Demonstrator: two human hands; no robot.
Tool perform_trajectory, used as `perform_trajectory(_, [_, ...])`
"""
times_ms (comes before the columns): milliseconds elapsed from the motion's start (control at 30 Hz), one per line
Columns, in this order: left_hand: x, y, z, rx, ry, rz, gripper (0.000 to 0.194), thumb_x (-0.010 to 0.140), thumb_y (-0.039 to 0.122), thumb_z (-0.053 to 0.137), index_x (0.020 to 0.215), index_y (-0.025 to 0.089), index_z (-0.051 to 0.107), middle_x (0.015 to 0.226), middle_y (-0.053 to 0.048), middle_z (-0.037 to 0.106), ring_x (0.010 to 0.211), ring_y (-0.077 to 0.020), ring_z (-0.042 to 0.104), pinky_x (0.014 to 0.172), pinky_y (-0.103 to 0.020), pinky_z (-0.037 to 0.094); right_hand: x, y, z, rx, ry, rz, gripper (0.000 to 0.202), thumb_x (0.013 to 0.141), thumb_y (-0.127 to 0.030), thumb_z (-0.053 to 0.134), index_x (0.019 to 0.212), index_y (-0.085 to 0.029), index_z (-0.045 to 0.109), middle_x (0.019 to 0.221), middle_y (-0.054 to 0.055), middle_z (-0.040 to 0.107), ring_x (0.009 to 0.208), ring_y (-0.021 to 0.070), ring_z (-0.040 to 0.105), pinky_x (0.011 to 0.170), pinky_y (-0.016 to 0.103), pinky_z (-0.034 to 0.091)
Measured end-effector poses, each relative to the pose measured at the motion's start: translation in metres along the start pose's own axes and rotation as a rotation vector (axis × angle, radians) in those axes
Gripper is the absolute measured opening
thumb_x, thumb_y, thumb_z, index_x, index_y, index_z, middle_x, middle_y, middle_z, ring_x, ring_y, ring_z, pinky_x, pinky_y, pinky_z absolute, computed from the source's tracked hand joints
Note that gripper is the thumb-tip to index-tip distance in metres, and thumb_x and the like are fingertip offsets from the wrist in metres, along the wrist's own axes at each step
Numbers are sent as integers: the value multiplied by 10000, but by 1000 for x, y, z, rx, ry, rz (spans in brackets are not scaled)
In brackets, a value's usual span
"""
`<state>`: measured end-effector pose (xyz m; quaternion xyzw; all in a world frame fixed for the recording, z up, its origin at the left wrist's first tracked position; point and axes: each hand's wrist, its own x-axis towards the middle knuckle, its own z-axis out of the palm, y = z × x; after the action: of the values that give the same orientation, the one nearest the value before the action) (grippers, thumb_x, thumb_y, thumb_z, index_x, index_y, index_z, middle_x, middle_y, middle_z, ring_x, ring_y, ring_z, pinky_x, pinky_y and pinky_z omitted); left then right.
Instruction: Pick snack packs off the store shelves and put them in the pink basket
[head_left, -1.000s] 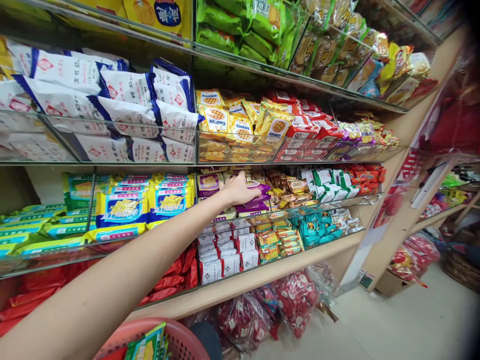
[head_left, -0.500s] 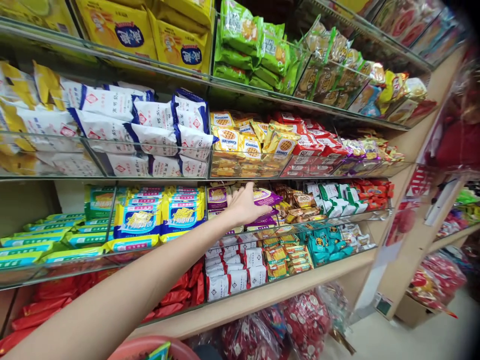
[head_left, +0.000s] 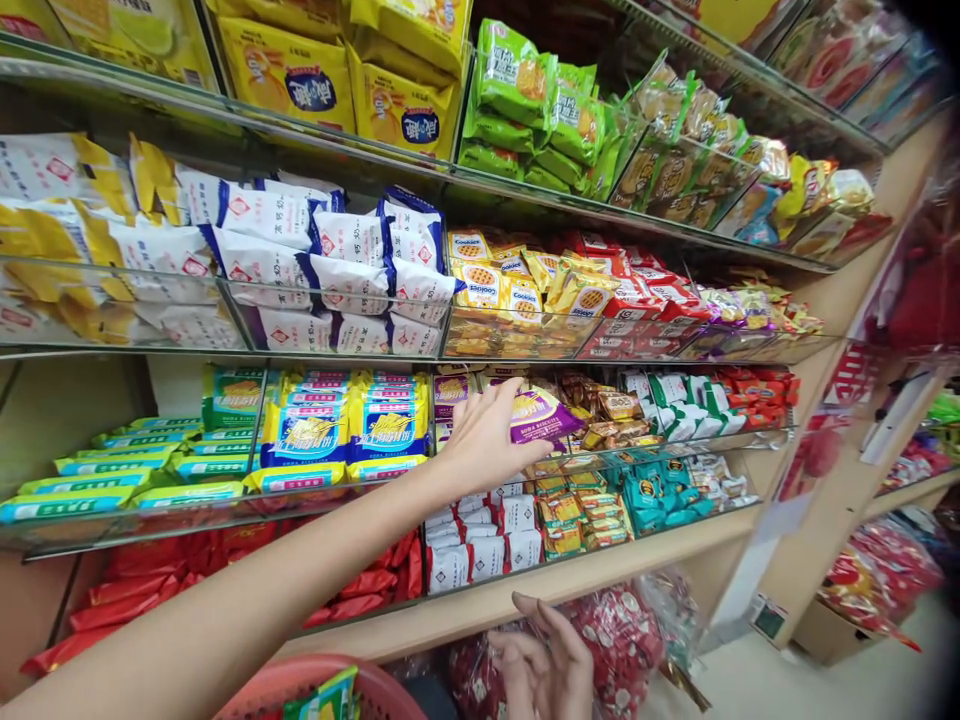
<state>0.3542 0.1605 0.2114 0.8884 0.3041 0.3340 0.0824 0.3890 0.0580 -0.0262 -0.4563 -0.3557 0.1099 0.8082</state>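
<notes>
My left hand (head_left: 486, 437) reaches in from the lower left to the third shelf. Its fingers are closed on a purple biscuit packet (head_left: 546, 416), which sticks out to the right of the hand; the fingertips' grip is partly hidden. More purple packets (head_left: 452, 388) lie behind and beside it in the same compartment. Low in front of the shelf is my right hand (head_left: 546, 660), fingers apart and loosely bent, with nothing in it. A pinkish-red plastic basket (head_left: 386, 690) stands at the bottom edge, holding green and yellow packets (head_left: 330, 697).
Glass dividers and front strips edge the shelves. Yellow-and-blue biscuit packs (head_left: 307, 425) sit left of my hand, small brown packets (head_left: 611, 400) right of it. Below lie white-and-red packets (head_left: 484, 555). Red patterned bags (head_left: 622, 640) are under the wooden shelf edge (head_left: 600, 555).
My left hand has drawn slightly back and down, and a purple packet now shows raised at its side. My right hand has come into view at the bottom. The view has shifted a little left.
</notes>
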Motion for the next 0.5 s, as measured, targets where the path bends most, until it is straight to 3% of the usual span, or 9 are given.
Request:
perform_trajectory(133, [-69,-16,-26,-116,-43,11,735,798,456,618,1405,197,292,1394,-132,436,1252,-304,401,1040,-499,323,-20,6,-4,-33,-24,121,362,885,-372,523,1200,-222,427,1174,147,584,707,140,656,595,259,540])
perform_trajectory(367, [-236,-68,-65,-135,-55,-377,688,825,431,615,1410,271,292,1418,-89,428,1259,-275,437,1041,-445,379,-46,-7,-14,-130,-346,290,437,868,-367,544,1252,-237,381,1272,162,526,843,157,650,761,331,533])
perform_trajectory(500, [-323,-87,-75,10,-92,-530,682,842,442,584,1422,254,277,1400,-98,450,1245,-288,453,1025,-427,397,-57,-7,-9,-180,-428,308,444,869,-373,536,1257,-222,381,1294,173,503,844,150,632,776,333,517])
